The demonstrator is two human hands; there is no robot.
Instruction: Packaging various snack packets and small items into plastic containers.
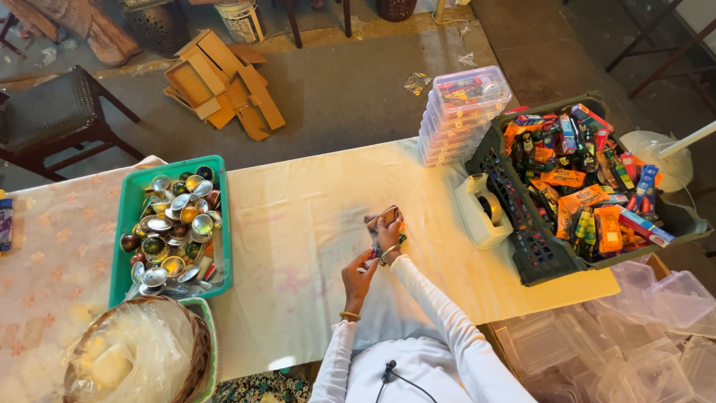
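Note:
Both my hands meet over the middle of the cream-covered table (313, 201). My right hand (388, 233) grips a small bundle of colourful packets (381, 219), orange and blue, held just above the cloth. My left hand (358, 275) sits just below and to the left of it, its fingertips reaching up to the bundle's lower end. I cannot tell whether the left fingers pinch anything. White sleeves and bangles cover both wrists.
A green tray (128, 224) of shiny round metal cups stands at left, a wicker basket (195, 351) with plastic below it. At right are a white tape dispenser (481, 213), a dark crate (522, 257) of colourful packets, stacked clear boxes (459, 112), and empty clear boxes (634, 328) on the floor.

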